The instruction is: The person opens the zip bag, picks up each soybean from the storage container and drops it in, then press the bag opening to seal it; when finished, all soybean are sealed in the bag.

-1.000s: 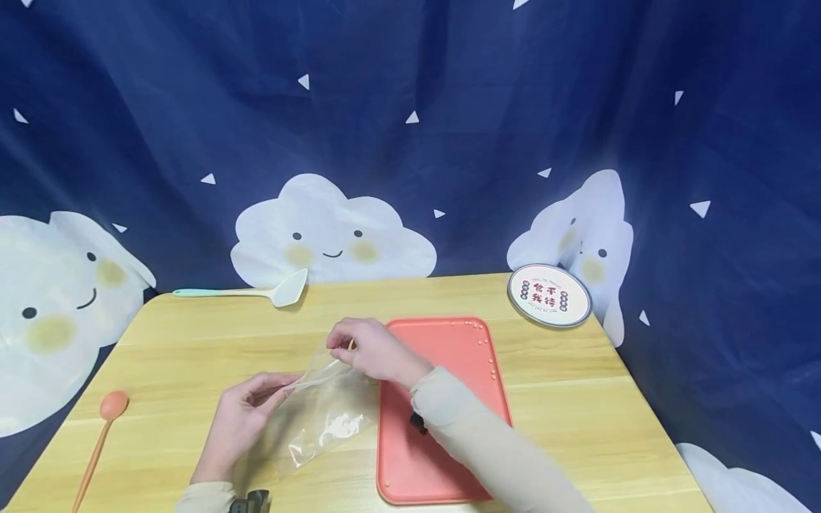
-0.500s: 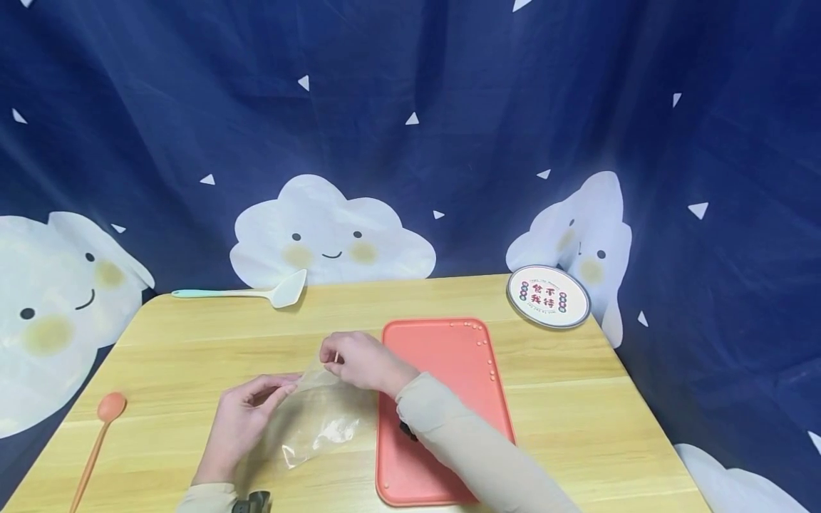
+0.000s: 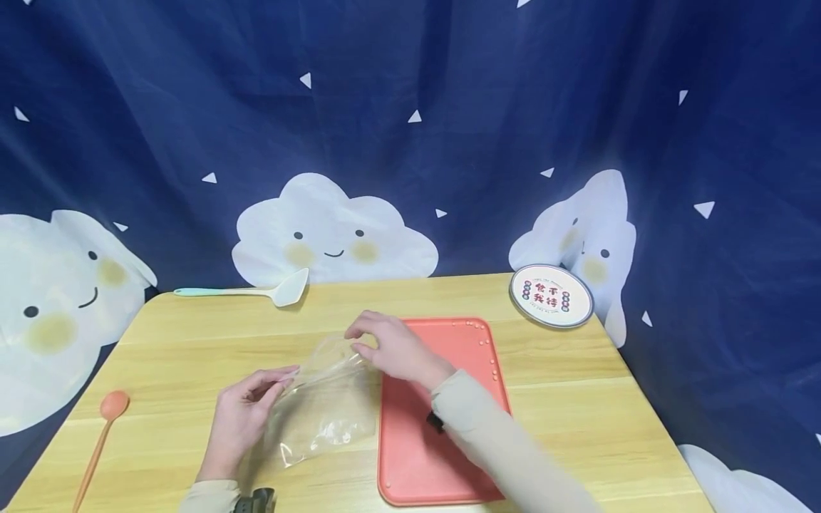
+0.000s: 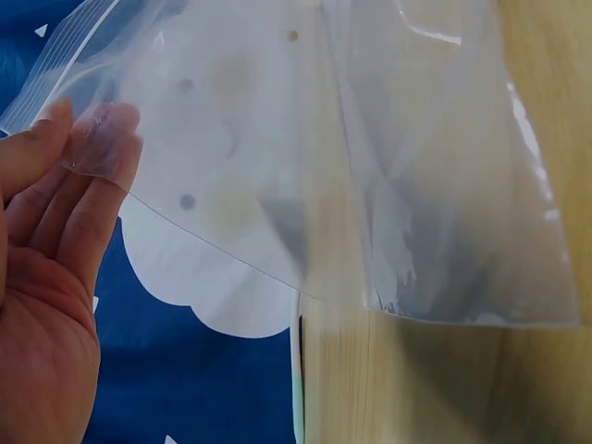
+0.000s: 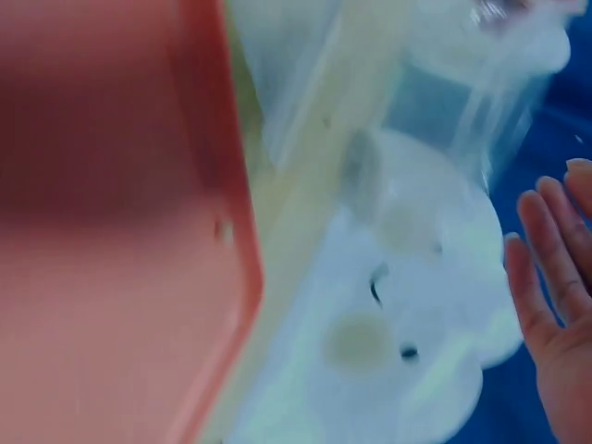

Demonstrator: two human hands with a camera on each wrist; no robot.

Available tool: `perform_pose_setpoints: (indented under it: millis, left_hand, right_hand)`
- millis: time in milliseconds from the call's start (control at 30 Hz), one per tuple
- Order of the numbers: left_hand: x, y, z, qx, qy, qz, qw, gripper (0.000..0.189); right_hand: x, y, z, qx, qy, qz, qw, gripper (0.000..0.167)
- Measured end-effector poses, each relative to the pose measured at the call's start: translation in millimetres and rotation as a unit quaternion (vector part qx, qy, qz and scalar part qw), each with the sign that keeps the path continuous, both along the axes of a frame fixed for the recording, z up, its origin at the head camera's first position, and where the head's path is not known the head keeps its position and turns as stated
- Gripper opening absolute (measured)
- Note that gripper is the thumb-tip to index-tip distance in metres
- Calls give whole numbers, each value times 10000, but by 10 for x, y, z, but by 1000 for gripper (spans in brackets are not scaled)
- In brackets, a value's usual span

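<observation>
A clear zip-top plastic bag [image 3: 327, 420] hangs slanted above the table, left of a coral tray [image 3: 413, 463]. My left hand [image 3: 240, 420] pinches its left upper corner between thumb and fingers; the left wrist view shows the film of the bag [image 4: 453, 213] over the fingertips. My right hand [image 3: 398, 349] is at the bag's upper right corner, over the tray's left edge, thumb and fingers parted. In the right wrist view the fingers of that hand [image 5: 560, 277] look straight and apart from the bag; the thumb is hidden there.
Small pale beads [image 3: 474, 325] lie along the tray's far right edge. A white spatula with a mint handle [image 3: 288, 288] is at the back left, an orange spoon [image 3: 113, 406] at the left. An oval plate with red characters [image 3: 551, 296] stands at the back right.
My right hand dips slightly toward the left, then moves up and right, and its thumb and fingers part. The bag's mouth looks wider. The left hand stays almost in place, still pinching the bag.
</observation>
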State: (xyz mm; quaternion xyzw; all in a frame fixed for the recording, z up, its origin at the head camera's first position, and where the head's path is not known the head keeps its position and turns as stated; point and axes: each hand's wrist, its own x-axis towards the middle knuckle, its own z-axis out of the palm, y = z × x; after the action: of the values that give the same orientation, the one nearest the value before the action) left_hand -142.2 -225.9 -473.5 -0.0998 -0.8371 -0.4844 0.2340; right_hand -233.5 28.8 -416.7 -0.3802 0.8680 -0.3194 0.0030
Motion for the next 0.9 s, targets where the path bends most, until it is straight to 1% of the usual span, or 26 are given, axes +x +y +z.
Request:
perform_pose_setpoints:
  millis: [67, 167, 300, 400, 533, 633, 767, 900]
  left_hand:
    - [-3, 2, 1, 75, -31, 25, 10000, 22]
    - [-3, 7, 15, 205, -156, 75, 9996, 19]
    - [0, 8, 29, 347, -307, 70, 9989, 17]
    - [7, -5, 12, 450, -421, 47, 9981, 17]
    - [21, -16, -11, 552, -525, 33, 9971, 17]
    - [22, -9, -20, 605, -521, -6, 9968, 14]
    - [15, 3, -39, 601, -430, -42, 9973, 11]
    - [8, 8, -55, 560, -361, -46, 9978, 12]
  right_hand:
    - [-12, 191, 61, 38, -105, -59, 9999, 19]
    - [-17, 510, 111, 232, -278, -173, 9992, 19]
    - [15, 899, 76, 527, -319, -302, 9976, 16]
    - [57, 1115, -10, 739, -242, -172, 9968, 15]
    - [113, 1304, -171, 939, -391, 52, 9948, 15]
    - [156, 1389, -286, 1038, -621, 121, 9926, 14]
    - [184, 1455, -420, 1109, -638, 198, 9916, 14]
    - [171, 1484, -515, 1092, -633, 305, 9915, 20]
